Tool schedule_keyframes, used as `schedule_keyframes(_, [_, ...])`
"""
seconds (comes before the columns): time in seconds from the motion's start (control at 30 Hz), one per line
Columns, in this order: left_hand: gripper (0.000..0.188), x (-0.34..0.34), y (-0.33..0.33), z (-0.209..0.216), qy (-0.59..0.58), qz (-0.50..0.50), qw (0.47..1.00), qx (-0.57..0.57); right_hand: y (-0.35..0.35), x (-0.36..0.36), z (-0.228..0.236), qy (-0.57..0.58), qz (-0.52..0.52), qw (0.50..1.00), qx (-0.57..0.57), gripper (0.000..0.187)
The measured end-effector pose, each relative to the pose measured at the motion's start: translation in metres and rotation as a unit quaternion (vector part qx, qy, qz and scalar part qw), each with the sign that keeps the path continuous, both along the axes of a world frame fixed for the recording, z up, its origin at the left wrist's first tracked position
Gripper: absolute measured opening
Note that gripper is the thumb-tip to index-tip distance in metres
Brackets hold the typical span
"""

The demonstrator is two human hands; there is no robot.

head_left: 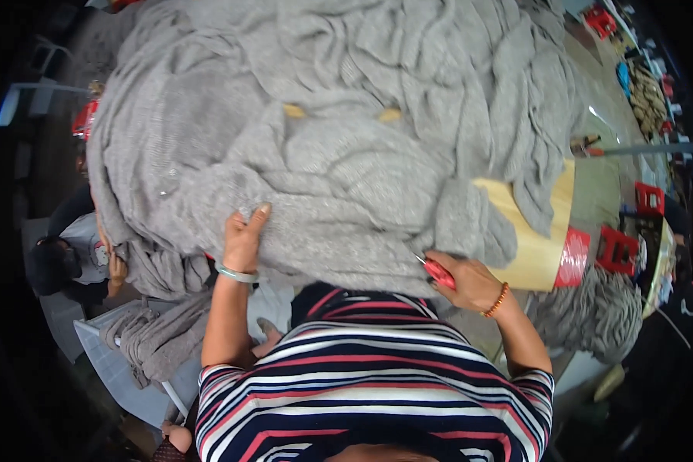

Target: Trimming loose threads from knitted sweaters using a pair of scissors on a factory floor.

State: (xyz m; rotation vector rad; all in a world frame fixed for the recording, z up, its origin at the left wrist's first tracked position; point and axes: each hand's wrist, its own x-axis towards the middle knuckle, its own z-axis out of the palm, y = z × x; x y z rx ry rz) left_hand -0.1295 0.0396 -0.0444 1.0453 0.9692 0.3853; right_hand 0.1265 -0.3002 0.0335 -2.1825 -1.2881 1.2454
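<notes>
A large spread of grey knitted fabric (339, 185) lies in folds and heaps over a wooden table (543, 200). At its near edge, left of centre, my left hand (242, 242) is closed on the fabric, thumb raised and the other fingers partly hidden. To the right, my right hand (473, 285) grips small red-handled snips (439, 273). Their thin metal tip points up and left, against the near edge of the fabric. Whether the blades are apart is too small to tell.
Another person (85, 246) handles grey fabric at the left. A grey chair (115, 377) holds more knitwear (158, 339). At the right are a grey knit pile (593, 316), red stools (617, 250) and a red packet (574, 258) by the table edge.
</notes>
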Motion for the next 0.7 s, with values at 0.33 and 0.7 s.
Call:
schedule_keyframes(0.33, [0.048, 0.058, -0.059, 0.053, 0.178, -0.266, 0.648, 0.691, -0.006, -0.027, -0.023, -0.069, -0.003, 0.996, 0.049, 0.062])
schedule_keyframes(0.7, [0.049, 0.072, -0.041, -0.002, 0.129, -0.307, 0.866, 0.373, -0.010, -0.024, -0.014, -0.095, -0.026, 0.993, 0.063, 0.065])
